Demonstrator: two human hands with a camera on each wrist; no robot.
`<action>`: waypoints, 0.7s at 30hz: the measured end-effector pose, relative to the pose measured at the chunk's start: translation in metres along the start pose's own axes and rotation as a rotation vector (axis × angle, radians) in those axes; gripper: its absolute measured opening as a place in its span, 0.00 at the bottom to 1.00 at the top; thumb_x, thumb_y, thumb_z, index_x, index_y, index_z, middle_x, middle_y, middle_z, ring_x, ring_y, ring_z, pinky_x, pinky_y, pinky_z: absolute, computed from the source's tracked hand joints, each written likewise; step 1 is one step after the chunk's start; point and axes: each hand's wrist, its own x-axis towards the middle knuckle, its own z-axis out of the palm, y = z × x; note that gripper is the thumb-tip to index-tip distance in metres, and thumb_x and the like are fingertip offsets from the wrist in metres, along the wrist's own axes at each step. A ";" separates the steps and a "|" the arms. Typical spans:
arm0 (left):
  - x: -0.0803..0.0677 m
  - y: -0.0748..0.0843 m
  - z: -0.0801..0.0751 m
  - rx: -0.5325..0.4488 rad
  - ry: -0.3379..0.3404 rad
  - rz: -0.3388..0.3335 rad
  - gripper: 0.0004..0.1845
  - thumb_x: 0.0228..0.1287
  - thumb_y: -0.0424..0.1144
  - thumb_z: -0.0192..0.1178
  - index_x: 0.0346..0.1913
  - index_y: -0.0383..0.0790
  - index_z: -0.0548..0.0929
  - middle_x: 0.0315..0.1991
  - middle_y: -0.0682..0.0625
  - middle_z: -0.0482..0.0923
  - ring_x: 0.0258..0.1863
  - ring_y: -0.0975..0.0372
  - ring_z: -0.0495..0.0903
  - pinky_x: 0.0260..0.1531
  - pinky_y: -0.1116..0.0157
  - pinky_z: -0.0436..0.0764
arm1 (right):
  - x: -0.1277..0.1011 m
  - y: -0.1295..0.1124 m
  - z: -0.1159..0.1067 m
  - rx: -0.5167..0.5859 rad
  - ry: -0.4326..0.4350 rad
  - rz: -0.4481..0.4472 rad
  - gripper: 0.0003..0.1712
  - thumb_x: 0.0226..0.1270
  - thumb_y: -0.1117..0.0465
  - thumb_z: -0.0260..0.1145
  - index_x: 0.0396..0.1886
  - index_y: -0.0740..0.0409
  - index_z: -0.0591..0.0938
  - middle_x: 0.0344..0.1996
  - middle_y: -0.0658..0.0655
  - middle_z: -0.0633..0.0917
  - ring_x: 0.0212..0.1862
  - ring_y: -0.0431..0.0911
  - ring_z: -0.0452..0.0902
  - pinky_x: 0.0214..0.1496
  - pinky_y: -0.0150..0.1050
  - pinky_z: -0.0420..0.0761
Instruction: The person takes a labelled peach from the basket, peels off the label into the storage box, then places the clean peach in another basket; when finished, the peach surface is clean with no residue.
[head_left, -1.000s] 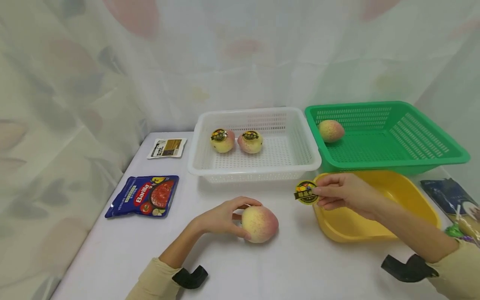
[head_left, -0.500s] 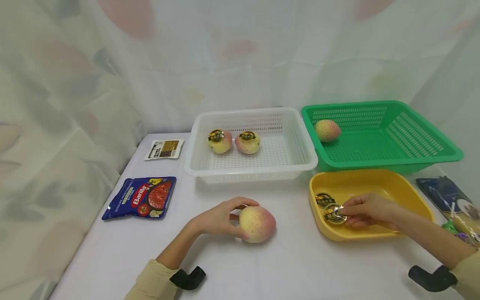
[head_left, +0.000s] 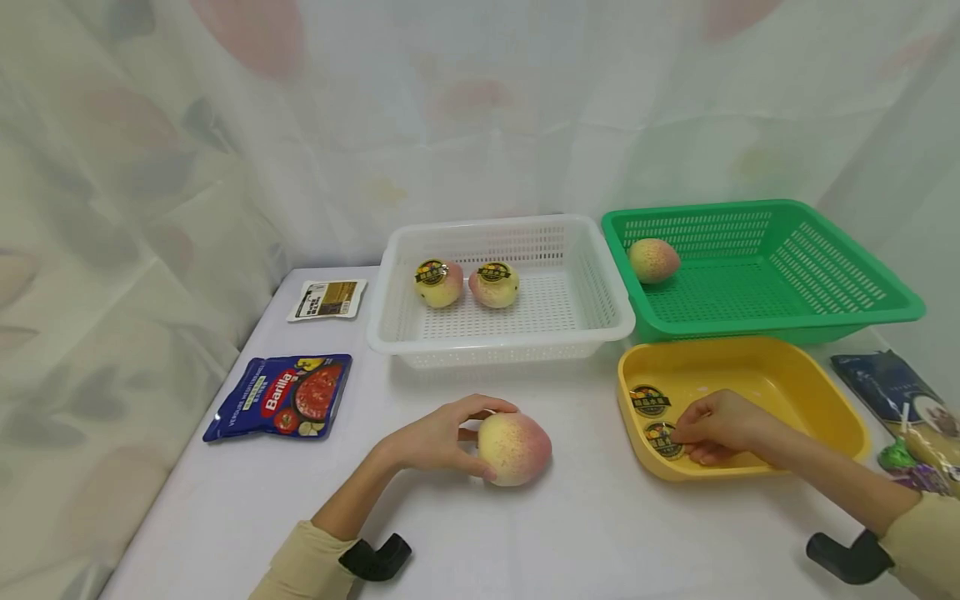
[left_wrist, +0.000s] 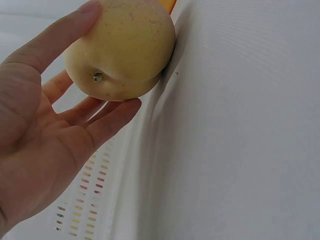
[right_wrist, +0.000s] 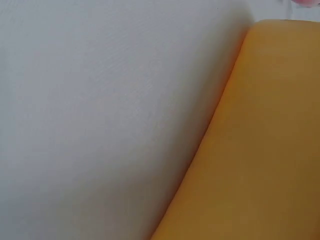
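Observation:
My left hand point(head_left: 446, 437) holds a pink and yellow peach point(head_left: 514, 450) on the white cloth, thumb on the near side and fingers behind. In the left wrist view the peach point(left_wrist: 120, 50) shows its stem end between thumb and fingers. My right hand point(head_left: 720, 429) reaches into the yellow basin point(head_left: 817, 392), its fingertips pinching the right edge of a round black and gold fruit sticker point(head_left: 662, 439). Just above lies a similar sticker point(head_left: 648, 401). The right wrist view shows no hand, only the basin's outer wall point(right_wrist: 265, 130) and cloth.
Behind stands a white basket point(head_left: 555, 310) with two stickered peaches point(head_left: 495, 293). Beside it, a green basket point(head_left: 750, 302) holds one plain peach point(head_left: 654, 261). A blue sauce pouch point(head_left: 281, 396) and small packet point(head_left: 327, 299) lie left; a dark packet point(head_left: 885, 387) lies right.
My right hand has carried the sticker from beside the white basket down into the yellow basin, near the other sticker. The left hand has kept its hold on the peach.

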 end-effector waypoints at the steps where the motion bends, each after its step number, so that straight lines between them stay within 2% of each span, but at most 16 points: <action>1: 0.000 0.000 0.000 -0.002 0.000 0.003 0.40 0.47 0.31 0.75 0.65 0.47 0.69 0.60 0.56 0.68 0.59 0.59 0.66 0.56 0.64 0.74 | 0.000 -0.001 0.001 -0.017 0.008 -0.007 0.11 0.58 0.63 0.70 0.32 0.68 0.79 0.19 0.54 0.81 0.20 0.41 0.77 0.24 0.33 0.82; 5: 0.000 0.000 -0.001 -0.004 0.005 0.007 0.40 0.46 0.30 0.75 0.65 0.47 0.69 0.60 0.56 0.68 0.59 0.59 0.66 0.56 0.64 0.74 | 0.001 -0.001 0.001 -0.098 0.041 -0.031 0.14 0.56 0.60 0.73 0.27 0.65 0.77 0.16 0.53 0.79 0.18 0.41 0.74 0.20 0.31 0.79; 11: 0.000 0.000 0.000 -0.005 0.008 0.006 0.40 0.47 0.30 0.75 0.65 0.46 0.69 0.60 0.56 0.68 0.59 0.59 0.66 0.56 0.64 0.74 | 0.004 0.000 -0.005 -0.178 0.066 0.020 0.20 0.51 0.53 0.77 0.25 0.62 0.76 0.14 0.52 0.78 0.17 0.40 0.73 0.19 0.30 0.77; 17: 0.000 0.000 0.000 -0.004 0.004 -0.013 0.40 0.47 0.30 0.75 0.65 0.46 0.69 0.60 0.57 0.68 0.59 0.60 0.66 0.56 0.65 0.73 | 0.000 -0.006 -0.024 -0.166 0.006 -0.011 0.22 0.57 0.50 0.73 0.38 0.65 0.79 0.21 0.53 0.80 0.22 0.44 0.76 0.24 0.35 0.80; 21: -0.001 0.001 0.000 -0.001 0.003 -0.018 0.40 0.47 0.30 0.75 0.65 0.47 0.69 0.60 0.57 0.68 0.59 0.60 0.66 0.57 0.65 0.73 | -0.004 -0.014 -0.040 -0.074 -0.114 -0.070 0.27 0.66 0.52 0.65 0.53 0.69 0.75 0.35 0.57 0.84 0.36 0.49 0.80 0.36 0.41 0.84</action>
